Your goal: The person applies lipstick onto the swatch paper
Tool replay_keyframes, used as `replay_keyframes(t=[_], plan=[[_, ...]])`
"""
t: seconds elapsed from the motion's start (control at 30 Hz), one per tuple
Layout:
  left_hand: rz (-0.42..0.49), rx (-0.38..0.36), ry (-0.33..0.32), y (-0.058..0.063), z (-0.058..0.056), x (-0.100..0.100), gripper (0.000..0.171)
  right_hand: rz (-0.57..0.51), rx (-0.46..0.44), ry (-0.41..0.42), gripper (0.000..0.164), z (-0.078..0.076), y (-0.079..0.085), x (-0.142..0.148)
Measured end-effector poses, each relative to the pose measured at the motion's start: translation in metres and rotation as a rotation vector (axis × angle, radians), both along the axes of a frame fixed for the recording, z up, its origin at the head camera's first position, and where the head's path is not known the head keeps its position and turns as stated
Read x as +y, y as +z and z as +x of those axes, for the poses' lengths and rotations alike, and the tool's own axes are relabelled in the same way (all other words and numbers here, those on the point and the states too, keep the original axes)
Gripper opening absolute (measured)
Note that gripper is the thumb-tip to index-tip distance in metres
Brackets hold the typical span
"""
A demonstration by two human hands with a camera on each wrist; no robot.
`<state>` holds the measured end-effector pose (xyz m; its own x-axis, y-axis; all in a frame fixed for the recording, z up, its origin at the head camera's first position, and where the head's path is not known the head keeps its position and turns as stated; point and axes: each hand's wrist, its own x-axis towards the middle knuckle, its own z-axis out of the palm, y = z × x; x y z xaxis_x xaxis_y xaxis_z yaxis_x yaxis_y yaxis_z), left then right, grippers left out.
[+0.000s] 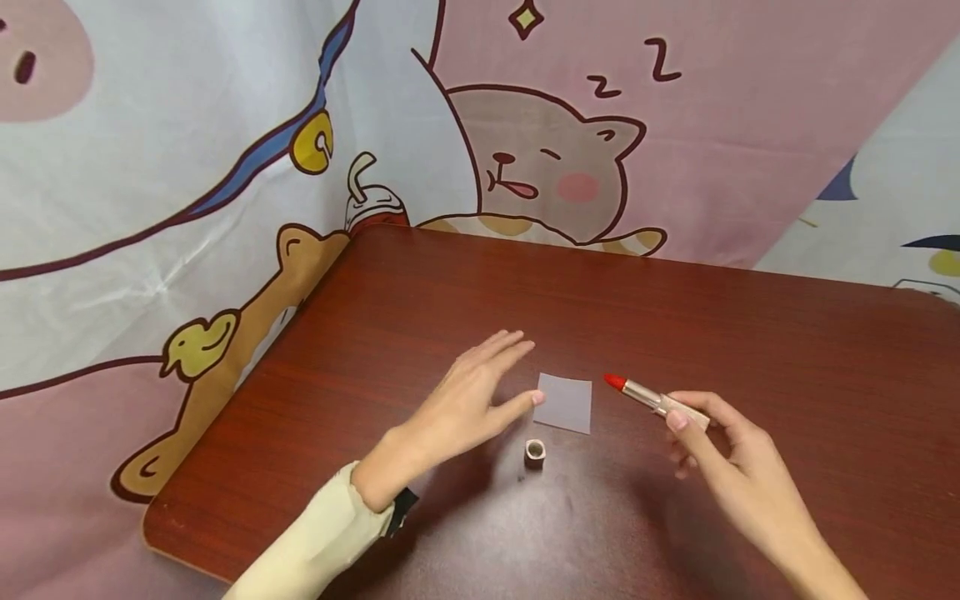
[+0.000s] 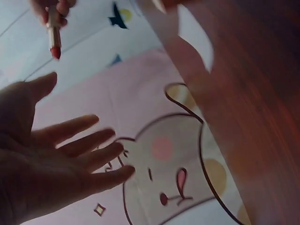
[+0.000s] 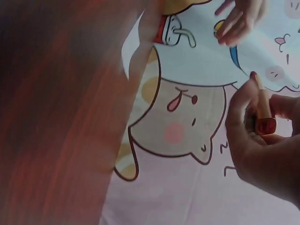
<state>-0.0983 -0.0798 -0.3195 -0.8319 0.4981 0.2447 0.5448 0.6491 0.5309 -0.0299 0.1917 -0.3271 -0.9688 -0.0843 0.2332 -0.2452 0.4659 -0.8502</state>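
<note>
My right hand pinches an uncapped lipstick between thumb and fingers, its red tip pointing left. The same lipstick shows from its base end in the right wrist view. My left hand is held with its fingers extended, thumb tip overlapping the left edge of a small whitish square of paper in the head view. Nothing is in that left palm in the left wrist view. Just in front of the paper, the lipstick cap stands upright with its opening up.
The dark red-brown wooden table has a rounded corner at the front left. A cloth printed with cartoon animals hangs behind it and along its left side.
</note>
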Motion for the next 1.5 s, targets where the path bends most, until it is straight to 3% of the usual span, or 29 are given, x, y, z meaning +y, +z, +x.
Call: replay_keyframes(t=[0.1, 0.3, 0.5, 0.7, 0.93, 1.17, 1.5], plan=[[-0.151, 0.011, 0.013, -0.006, -0.002, -0.011, 0.07, 0.164, 0.046, -0.072, 0.019, -0.002, 0.0, 0.005], [-0.24, 0.01, -0.015, -0.024, -0.009, -0.019, 0.074, 0.331, 0.129, -0.05, 0.024, -0.01, -0.007, 0.014], [-0.315, 0.014, -0.132, -0.047, -0.026, -0.014, 0.06, 0.416, 0.186, 0.018, 0.024, -0.026, -0.014, 0.016], [-0.443, 0.008, -0.25, -0.061, -0.038, -0.007, 0.053, 0.461, 0.227, 0.074, 0.027, -0.038, -0.017, 0.016], [-0.524, -0.048, -0.313, -0.068, -0.045, -0.003, 0.052, 0.493, 0.206, 0.115, 0.026, -0.046, -0.02, 0.01], [-0.58, -0.053, -0.327, -0.074, -0.049, -0.001, 0.052, 0.501, 0.18, 0.127, 0.025, -0.051, -0.024, 0.004], [-0.601, -0.062, -0.325, -0.073, -0.048, 0.006, 0.059, 0.559, 0.18, 0.175, 0.021, -0.069, -0.03, -0.004]])
